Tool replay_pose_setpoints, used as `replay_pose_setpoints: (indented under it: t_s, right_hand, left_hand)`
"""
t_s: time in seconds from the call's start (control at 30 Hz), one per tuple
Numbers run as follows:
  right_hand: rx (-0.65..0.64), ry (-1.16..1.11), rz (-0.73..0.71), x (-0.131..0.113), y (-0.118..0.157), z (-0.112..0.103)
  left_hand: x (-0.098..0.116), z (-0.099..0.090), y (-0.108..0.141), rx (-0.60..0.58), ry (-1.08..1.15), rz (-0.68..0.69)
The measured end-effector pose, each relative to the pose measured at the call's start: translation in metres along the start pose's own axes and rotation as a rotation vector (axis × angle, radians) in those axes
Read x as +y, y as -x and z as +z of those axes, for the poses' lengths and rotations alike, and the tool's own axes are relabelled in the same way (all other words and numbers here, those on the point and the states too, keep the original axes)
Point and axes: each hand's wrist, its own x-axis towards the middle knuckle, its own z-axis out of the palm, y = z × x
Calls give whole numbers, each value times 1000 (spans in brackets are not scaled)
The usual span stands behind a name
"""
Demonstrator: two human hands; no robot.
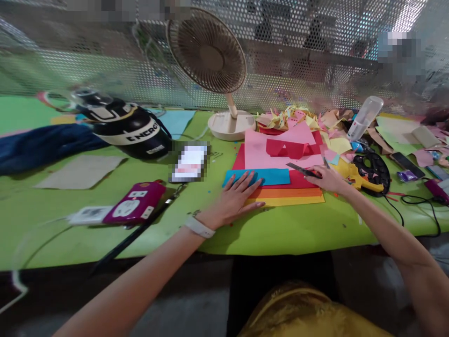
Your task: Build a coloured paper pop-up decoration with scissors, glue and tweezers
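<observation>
My left hand (236,201) lies flat with fingers spread, its fingertips pressing on a blue strip of paper (277,176). Under the strip is a stack of coloured sheets, with red, orange (293,192) and yellow (298,201) edges showing. My right hand (326,179) is closed around a craft knife (303,170) just right of the strip, its tip pointing left over the sheets. Behind the strip lies a pink sheet (257,152), and on it a folded red paper piece (275,147) with a small triangular cutout.
A fan (233,125) stands behind the sheets, with paper scraps (298,117) and a clear bottle (365,117) to its right. A yellow glue gun (368,186) lies right of my right hand. Leftward are a phone (190,161), a purple power bank (135,203) and a black jug (128,126).
</observation>
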Motion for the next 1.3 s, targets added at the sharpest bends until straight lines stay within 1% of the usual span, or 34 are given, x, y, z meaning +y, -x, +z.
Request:
replay_pose_setpoints:
  t_s: [0.07,0.13,0.23,0.37,0.5,0.63,0.77,0.97,1.17,1.3]
  right_hand:
    - [46,171,-44,0,3,6]
    - [54,277,-56,-1,7,10]
    - [47,393,-73,-4,12,11]
    - [43,489,-94,-6,17,10]
    - [60,539,-121,-4,21,12]
    - [61,586,-128,-3,24,15]
    - [39,666,-135,-5,25,16]
    - [8,717,-161,-2,26,17]
    - [71,728,-208,4,30,21]
    - [93,761,-239,6,31,25]
  left_hand:
    - [7,-1,-1,35,-13,8]
    - [16,-1,-3,43,-12,50]
    - [26,1,-9,15,2,87]
    - [32,2,-16,-32,30,90]
    - [33,1,-17,-46,53,84]
    - [34,2,-16,-26,77,77]
    - [33,4,-15,1,99,80]
    - [34,3,-16,-16,88,66]
    - [35,1,-16,-32,94,54]
    - [35,1,-15,-21,111,54]
